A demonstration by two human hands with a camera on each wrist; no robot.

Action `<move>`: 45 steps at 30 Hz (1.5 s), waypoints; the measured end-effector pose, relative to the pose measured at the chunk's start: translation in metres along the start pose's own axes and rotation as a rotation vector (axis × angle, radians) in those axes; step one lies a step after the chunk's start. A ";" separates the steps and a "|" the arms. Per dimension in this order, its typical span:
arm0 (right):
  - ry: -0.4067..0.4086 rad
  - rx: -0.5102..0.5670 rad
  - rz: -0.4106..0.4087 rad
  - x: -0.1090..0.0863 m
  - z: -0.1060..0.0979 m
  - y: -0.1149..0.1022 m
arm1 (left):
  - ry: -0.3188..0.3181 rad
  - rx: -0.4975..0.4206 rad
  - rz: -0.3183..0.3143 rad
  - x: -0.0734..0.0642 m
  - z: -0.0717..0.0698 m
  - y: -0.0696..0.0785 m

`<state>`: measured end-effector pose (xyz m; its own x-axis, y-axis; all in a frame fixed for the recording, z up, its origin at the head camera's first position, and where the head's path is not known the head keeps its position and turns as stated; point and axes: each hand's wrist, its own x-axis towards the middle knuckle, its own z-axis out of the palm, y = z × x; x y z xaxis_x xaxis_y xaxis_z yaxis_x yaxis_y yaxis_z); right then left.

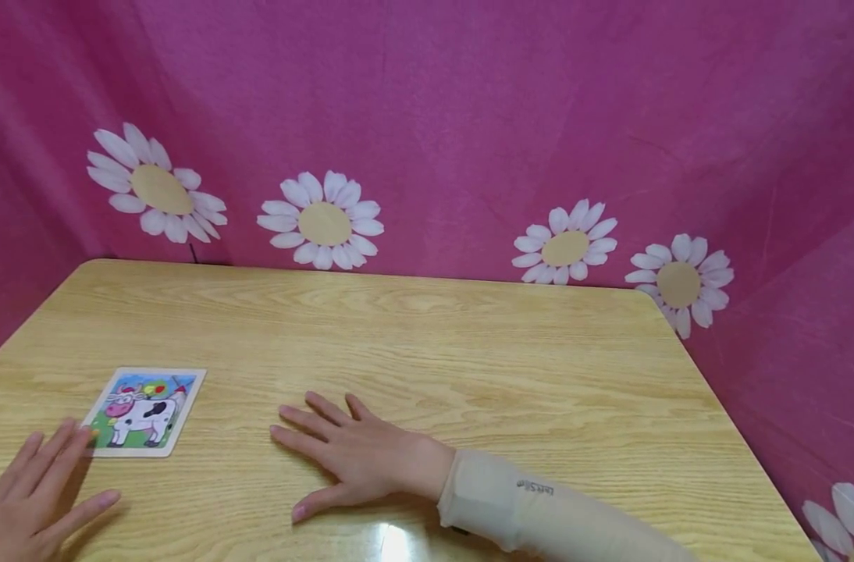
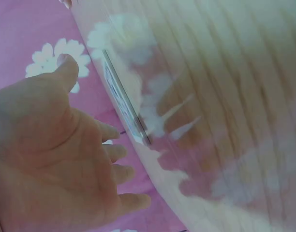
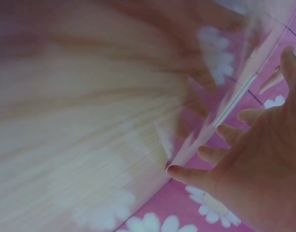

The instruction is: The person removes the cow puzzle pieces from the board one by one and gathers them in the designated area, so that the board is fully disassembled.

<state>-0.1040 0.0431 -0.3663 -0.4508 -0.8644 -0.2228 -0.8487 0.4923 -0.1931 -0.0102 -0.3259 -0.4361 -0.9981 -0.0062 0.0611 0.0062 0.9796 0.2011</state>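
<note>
A flat square board with a cow picture (image 1: 142, 414) and a white border lies on the left part of the table; in the left wrist view the board (image 2: 120, 96) shows edge-on as a thin slab. My left hand (image 1: 37, 496) is at its lower left, palm down with fingers extended, the fingertips overlapping the board's near left corner in the head view. In the left wrist view that hand (image 2: 66, 159) holds nothing, and whether it touches the board cannot be told. To the right of the board, my right hand (image 1: 360, 449) is spread over the table, fingers straight and holding nothing.
The light wood-grain table (image 1: 469, 351) has a glossy top that reflects the hands. Behind it hangs a pink curtain (image 1: 441, 140) with large white daisies, reaching the table's back edge. A beige sleeve (image 1: 560, 515) covers the right forearm.
</note>
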 end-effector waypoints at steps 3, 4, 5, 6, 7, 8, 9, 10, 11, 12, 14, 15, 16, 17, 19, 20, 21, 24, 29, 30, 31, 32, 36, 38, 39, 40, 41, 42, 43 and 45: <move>-0.050 -0.015 -0.002 0.019 -0.002 -0.009 | -0.020 0.002 -0.021 0.004 -0.003 -0.002; -0.065 -0.020 -0.001 0.025 -0.002 -0.011 | -0.032 -0.001 -0.030 0.005 -0.003 -0.002; -0.081 -0.027 0.002 0.031 -0.003 -0.014 | -0.043 -0.005 -0.038 0.007 -0.004 -0.003; -0.096 -0.035 0.008 0.037 -0.004 -0.018 | -0.054 -0.005 -0.049 0.008 -0.005 -0.003; -0.107 -0.050 0.012 0.043 -0.004 -0.021 | -0.066 -0.005 -0.060 0.010 -0.005 -0.004; -0.119 -0.065 0.017 0.049 -0.005 -0.024 | -0.072 -0.009 -0.063 0.011 -0.005 -0.005; -0.129 -0.078 0.020 0.055 -0.005 -0.028 | -0.070 -0.014 -0.062 0.012 -0.005 -0.006; -0.138 -0.088 0.022 0.061 -0.006 -0.031 | -0.071 -0.017 -0.065 0.013 -0.005 -0.007; -0.146 -0.100 0.027 0.067 -0.007 -0.035 | -0.069 -0.017 -0.061 0.013 -0.005 -0.008; -0.152 -0.110 0.031 0.073 -0.008 -0.038 | -0.069 -0.014 -0.060 0.013 -0.005 -0.009; -0.159 -0.130 0.039 0.084 -0.010 -0.043 | -0.074 -0.009 -0.058 0.014 -0.005 -0.010; -0.163 -0.135 0.044 0.088 -0.010 -0.045 | -0.082 -0.010 -0.059 0.015 -0.005 -0.011; -0.166 -0.141 0.049 0.092 -0.011 -0.047 | -0.097 -0.011 -0.070 0.015 -0.005 -0.012; -0.171 -0.147 0.056 0.095 -0.011 -0.048 | -0.112 -0.015 -0.081 0.016 -0.005 -0.012; -0.178 -0.168 0.066 0.100 -0.010 -0.049 | -0.144 -0.028 -0.099 0.017 -0.005 -0.012; -0.182 -0.182 0.072 0.102 -0.009 -0.050 | -0.156 -0.036 -0.106 0.018 -0.005 -0.013; -0.186 -0.195 0.077 0.103 -0.009 -0.050 | -0.164 -0.042 -0.116 0.018 -0.004 -0.013; -0.186 -0.231 0.085 0.105 -0.007 -0.051 | -0.163 -0.047 -0.117 0.019 -0.002 -0.014; -0.171 -0.235 0.087 0.106 -0.007 -0.051 | -0.136 -0.032 -0.112 0.020 0.003 -0.018; -0.170 -0.233 0.089 0.107 -0.008 -0.051 | -0.130 -0.028 -0.110 0.020 0.003 -0.018; -0.168 -0.233 0.091 0.107 -0.008 -0.051 | -0.126 -0.025 -0.109 0.020 0.004 -0.018; -0.167 -0.233 0.092 0.107 -0.008 -0.052 | -0.127 -0.024 -0.108 0.020 0.004 -0.018; -0.171 -0.244 0.102 0.107 -0.010 -0.052 | -0.146 -0.032 -0.109 0.020 0.000 -0.013; -0.169 -0.245 0.102 0.108 -0.010 -0.052 | -0.157 -0.036 -0.110 0.020 -0.004 -0.009; -0.168 -0.241 0.100 0.108 -0.011 -0.052 | -0.159 -0.037 -0.109 0.020 -0.005 -0.007; -0.168 -0.237 0.099 0.108 -0.011 -0.052 | -0.162 -0.038 -0.107 0.020 -0.007 -0.006; -0.169 -0.234 0.097 0.108 -0.011 -0.052 | -0.163 -0.037 -0.105 0.019 -0.008 -0.004; -0.170 -0.230 0.096 0.108 -0.012 -0.052 | -0.164 -0.036 -0.101 0.019 -0.009 -0.003; -0.169 -0.226 0.094 0.109 -0.012 -0.052 | -0.164 -0.034 -0.099 0.019 -0.009 -0.003; -0.167 -0.219 0.093 0.109 -0.013 -0.052 | -0.166 -0.031 -0.096 0.018 -0.008 -0.003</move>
<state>-0.1125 -0.0784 -0.3683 -0.4933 -0.7787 -0.3877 -0.8533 0.5197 0.0421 -0.0277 -0.3310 -0.4277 -0.9905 -0.0636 -0.1217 -0.0903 0.9694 0.2283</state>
